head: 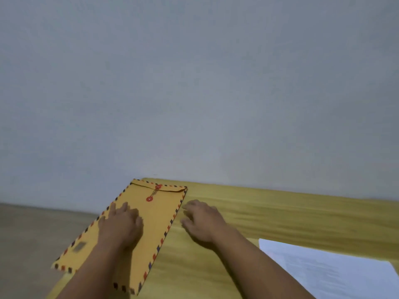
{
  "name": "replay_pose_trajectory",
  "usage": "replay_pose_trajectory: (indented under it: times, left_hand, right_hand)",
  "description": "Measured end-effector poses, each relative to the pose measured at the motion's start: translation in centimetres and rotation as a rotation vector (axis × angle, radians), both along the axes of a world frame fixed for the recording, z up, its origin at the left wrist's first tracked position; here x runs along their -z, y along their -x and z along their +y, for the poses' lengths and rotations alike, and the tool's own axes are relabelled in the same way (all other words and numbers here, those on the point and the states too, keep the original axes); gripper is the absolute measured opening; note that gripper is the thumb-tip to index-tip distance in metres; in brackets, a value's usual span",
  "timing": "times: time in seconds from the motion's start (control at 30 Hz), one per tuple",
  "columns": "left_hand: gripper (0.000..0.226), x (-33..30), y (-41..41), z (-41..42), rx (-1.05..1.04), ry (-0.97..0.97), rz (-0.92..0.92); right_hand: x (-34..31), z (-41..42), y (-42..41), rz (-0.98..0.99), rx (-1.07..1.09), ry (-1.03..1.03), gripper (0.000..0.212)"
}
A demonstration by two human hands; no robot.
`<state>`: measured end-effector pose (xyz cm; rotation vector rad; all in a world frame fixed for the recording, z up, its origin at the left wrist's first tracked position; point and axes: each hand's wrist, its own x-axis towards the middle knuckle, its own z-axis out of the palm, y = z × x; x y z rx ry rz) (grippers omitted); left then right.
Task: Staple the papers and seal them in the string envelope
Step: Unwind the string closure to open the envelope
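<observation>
a: two bare hands show in the head view, over a yellow wooden table [280,214] against a plain grey wall [194,83].

b: where's the envelope?

a: the orange paper string envelope with a red-and-dark striped border [159,214] lies flat at the table's left end, its near left corner hanging past the edge. its flap is down at the far end, with two red round buttons [149,199] and a string between them.

b: and the hands?

a: the left hand [121,225] rests palm down on the envelope's middle, fingers laid out flat, gripping nothing. the right hand [200,221] is just beside the envelope's right edge, fingers loosely bent, holding nothing; it's blurred, so i can't tell if it touches the wood.

b: the papers?

a: white printed paper sheets [332,272] lie on the table at lower right, well apart from the envelope.
</observation>
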<state>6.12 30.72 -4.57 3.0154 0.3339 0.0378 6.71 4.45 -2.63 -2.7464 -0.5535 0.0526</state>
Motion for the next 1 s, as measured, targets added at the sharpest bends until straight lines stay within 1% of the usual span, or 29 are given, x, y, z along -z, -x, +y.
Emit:
replay_pose_trajectory:
  times: [0.07,0.13,0.23,0.3,0.37,0.43,0.5,0.57,0.67,0.77,0.87,0.93,1.0]
  left_hand:
    - [0.054,0.9,1.3,1.3,0.018,0.029,0.034]
    - [0.056,0.7,2.3,1.1,0.026,0.040,0.031]
    - [0.057,-0.2,3.9,-0.7,0.049,0.008,0.039]
    - [0.056,-0.4,5.6,-2.4,0.083,-0.036,0.019]
    - [0.051,-0.5,7.6,-4.5,0.144,-0.083,-0.037]
    - [0.045,-0.3,9.3,-6.7,0.240,-0.132,-0.123]
    - [0.042,0.0,10.4,-8.0,0.326,-0.165,-0.197]
    - [0.039,0.1,10.4,-8.6,0.358,-0.182,-0.229]
    - [0.036,0.1,9.1,-8.5,0.328,-0.152,-0.272]
    - [0.035,-0.1,6.6,-8.3,0.304,-0.088,-0.323]
    - [0.038,-0.2,3.7,-8.1,0.311,-0.045,-0.350]
    - [0.046,-0.2,1.5,-7.9,0.336,-0.015,-0.277]
    - [0.055,0.1,-0.1,-7.4,0.387,0.009,-0.151]
  right_hand:
    - [1.0,3.1,0.1,0.046,-0.134,0.064,0.052]
    - [1.4,4.4,0.3,0.058,-0.166,0.113,0.051]
    - [1.0,3.4,1.5,0.071,-0.113,0.096,0.051]
    - [0.5,1.6,3.0,0.043,-0.074,0.086,0.045]
    - [0.0,-0.3,4.7,-0.036,-0.003,0.118,0.038]
    - [-0.5,-2.2,6.2,-0.096,0.081,0.166,0.036]
    - [-1.0,-4.1,7.0,-0.089,0.141,0.177,0.032]
    - [-1.8,-5.5,7.2,-0.017,0.182,0.141,0.024]
    - [-2.5,-6.3,6.0,0.082,0.215,0.063,0.014]
    - [-2.7,-5.6,3.8,0.106,0.223,0.015,0.015]
    - [-2.1,-4.0,1.3,0.145,0.236,-0.087,0.015]
    - [-1.4,-2.6,-0.3,0.169,0.261,-0.179,0.012]
    - [-0.7,-1.4,-1.5,0.171,0.318,-0.228,0.011]
